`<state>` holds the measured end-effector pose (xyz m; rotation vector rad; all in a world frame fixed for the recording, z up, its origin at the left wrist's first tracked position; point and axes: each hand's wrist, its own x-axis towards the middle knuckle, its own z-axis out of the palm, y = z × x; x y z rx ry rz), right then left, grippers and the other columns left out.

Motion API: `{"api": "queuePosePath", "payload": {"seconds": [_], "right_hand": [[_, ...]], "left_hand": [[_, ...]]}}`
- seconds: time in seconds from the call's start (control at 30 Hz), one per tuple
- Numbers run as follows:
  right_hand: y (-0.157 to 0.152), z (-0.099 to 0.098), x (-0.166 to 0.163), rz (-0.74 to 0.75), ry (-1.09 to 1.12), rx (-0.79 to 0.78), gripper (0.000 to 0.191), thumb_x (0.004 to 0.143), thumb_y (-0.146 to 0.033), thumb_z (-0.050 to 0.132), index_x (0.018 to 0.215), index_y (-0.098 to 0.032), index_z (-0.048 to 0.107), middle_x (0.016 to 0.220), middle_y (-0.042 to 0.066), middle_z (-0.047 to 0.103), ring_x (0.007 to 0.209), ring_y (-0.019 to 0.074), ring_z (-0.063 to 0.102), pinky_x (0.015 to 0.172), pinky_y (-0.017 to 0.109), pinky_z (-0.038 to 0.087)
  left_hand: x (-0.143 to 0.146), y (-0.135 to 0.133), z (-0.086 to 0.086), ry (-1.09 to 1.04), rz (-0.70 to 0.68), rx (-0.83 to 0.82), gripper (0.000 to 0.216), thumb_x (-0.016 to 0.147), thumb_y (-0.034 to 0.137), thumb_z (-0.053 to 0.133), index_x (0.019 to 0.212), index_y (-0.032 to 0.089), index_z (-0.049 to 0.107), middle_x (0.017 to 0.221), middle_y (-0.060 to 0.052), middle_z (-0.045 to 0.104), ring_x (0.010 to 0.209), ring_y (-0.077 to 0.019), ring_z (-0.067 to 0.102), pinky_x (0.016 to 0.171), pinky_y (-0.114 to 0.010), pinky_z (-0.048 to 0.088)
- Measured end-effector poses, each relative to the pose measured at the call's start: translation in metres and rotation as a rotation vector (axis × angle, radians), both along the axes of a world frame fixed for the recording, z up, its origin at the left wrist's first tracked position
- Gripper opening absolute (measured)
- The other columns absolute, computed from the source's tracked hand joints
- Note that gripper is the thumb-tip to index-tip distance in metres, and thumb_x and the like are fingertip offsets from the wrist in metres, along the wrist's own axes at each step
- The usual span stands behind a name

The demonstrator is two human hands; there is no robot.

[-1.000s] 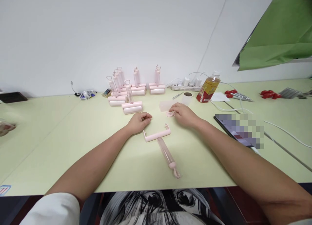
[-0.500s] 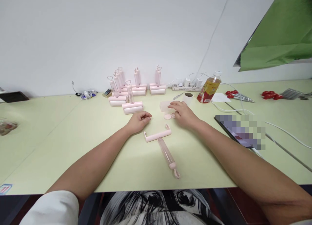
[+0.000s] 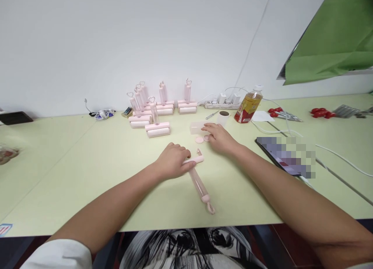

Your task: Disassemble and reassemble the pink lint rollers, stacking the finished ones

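Note:
A pale pink lint roller handle (image 3: 199, 183) lies on the table, its clear grip slanting toward me and its loop end nearest. My left hand (image 3: 174, 160) is closed on the crossbar of its frame, thumb on the near side and fingers over the far side. My right hand (image 3: 220, 138) is open, with its fingers spread beside a translucent cover (image 3: 196, 128). One flat pink disc (image 3: 199, 140) lies left of that hand; a second pink disc (image 3: 206, 138) is at its fingers, partly hidden. Behind the hand stands a white paper roll (image 3: 223, 117).
Several assembled pink lint rollers (image 3: 157, 129) stand at the back. A drink bottle (image 3: 248, 106), a power strip (image 3: 223, 105) and a screwdriver (image 3: 212, 115) are at the back right. A tablet (image 3: 279, 158) with cables lies right of my right arm. Red-handled tools (image 3: 284, 114) lie farther right.
My left hand has moved right and toward me, from beside the frame onto its crossbar, and has closed on it. The right hand has hardly moved.

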<state>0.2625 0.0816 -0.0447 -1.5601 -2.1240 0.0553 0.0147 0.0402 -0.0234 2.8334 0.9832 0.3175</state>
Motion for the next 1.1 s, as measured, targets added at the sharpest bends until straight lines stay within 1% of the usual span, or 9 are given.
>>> {"api": "queuePosePath", "payload": {"seconds": [0.07,0.17,0.33,0.53,0.63,0.7,0.83,0.97,1.1], "right_hand": [[-0.001,0.003,0.001,0.004,0.008,0.006,0.041,0.082,-0.009,0.046,0.115,-0.015,0.068,0.124,0.013,0.062,0.11,0.0293,0.054,0.096,0.043,0.042],[-0.004,0.005,-0.001,0.049,-0.034,-0.069,0.036,0.082,-0.008,0.044,0.105,-0.016,0.072,0.106,0.012,0.068,0.098,0.0273,0.058,0.088,0.039,0.045],[-0.009,-0.001,-0.009,0.145,-0.117,-0.153,0.041,0.083,-0.007,0.046,0.108,-0.021,0.074,0.111,0.012,0.063,0.105,0.0281,0.056,0.091,0.039,0.044],[-0.01,-0.003,-0.016,0.125,-0.096,-0.111,0.04,0.084,-0.008,0.045,0.111,-0.021,0.072,0.115,0.013,0.06,0.107,0.029,0.054,0.092,0.04,0.044],[-0.017,0.008,-0.021,0.065,0.026,0.004,0.037,0.089,-0.013,0.043,0.113,-0.016,0.069,0.11,0.014,0.063,0.106,0.0286,0.054,0.091,0.04,0.043],[-0.024,0.016,-0.026,0.051,0.143,0.034,0.033,0.092,-0.022,0.043,0.113,-0.014,0.068,0.104,0.013,0.065,0.097,0.0261,0.058,0.087,0.038,0.045],[-0.039,0.021,-0.037,0.143,0.338,-0.109,0.042,0.09,-0.04,0.053,0.125,-0.017,0.059,0.101,0.008,0.065,0.073,0.017,0.058,0.069,0.03,0.046],[-0.041,0.016,-0.044,0.216,0.464,-0.214,0.038,0.084,-0.038,0.06,0.118,-0.019,0.06,0.077,-0.001,0.058,0.064,0.0131,0.051,0.06,0.026,0.041],[-0.032,0.02,-0.039,0.106,0.765,-0.338,0.038,0.081,-0.039,0.061,0.112,-0.016,0.062,0.056,-0.005,0.05,0.05,0.0118,0.046,0.048,0.024,0.038]], "left_hand": [[-0.002,0.003,-0.001,0.016,-0.042,-0.035,0.034,0.093,0.043,0.044,0.078,0.019,0.065,0.074,-0.006,0.067,0.07,-0.0211,0.058,0.072,-0.036,0.037],[-0.005,0.007,-0.001,0.004,-0.062,-0.066,0.035,0.094,0.039,0.042,0.072,0.019,0.06,0.069,-0.004,0.065,0.065,-0.0193,0.056,0.067,-0.033,0.037],[-0.008,0.011,-0.003,-0.056,-0.017,-0.111,0.034,0.092,0.041,0.043,0.071,0.02,0.06,0.069,-0.004,0.063,0.061,-0.0183,0.054,0.055,-0.031,0.031],[-0.009,0.013,-0.004,-0.07,-0.024,-0.109,0.035,0.092,0.041,0.043,0.07,0.02,0.06,0.068,-0.004,0.062,0.062,-0.0187,0.054,0.055,-0.032,0.032],[-0.011,0.017,-0.006,-0.124,0.065,-0.133,0.036,0.094,0.043,0.041,0.072,0.02,0.059,0.069,-0.004,0.063,0.061,-0.0183,0.053,0.054,-0.031,0.031],[-0.012,0.02,-0.007,-0.187,0.137,-0.156,0.038,0.095,0.044,0.038,0.076,0.02,0.059,0.071,-0.003,0.063,0.062,-0.018,0.053,0.054,-0.03,0.031],[-0.012,0.025,-0.01,-0.235,0.114,-0.054,0.034,0.096,0.041,0.04,0.079,0.019,0.06,0.074,-0.003,0.064,0.069,-0.0185,0.054,0.064,-0.031,0.035],[-0.009,0.025,-0.012,-0.154,0.039,0.103,0.035,0.095,0.043,0.045,0.08,0.019,0.064,0.08,-0.007,0.065,0.082,-0.0217,0.054,0.078,-0.037,0.034],[-0.009,0.026,-0.014,-0.237,0.094,0.162,0.03,0.086,0.042,0.06,0.106,0.02,0.065,0.103,-0.01,0.063,0.099,-0.0265,0.052,0.087,-0.041,0.036]]}}
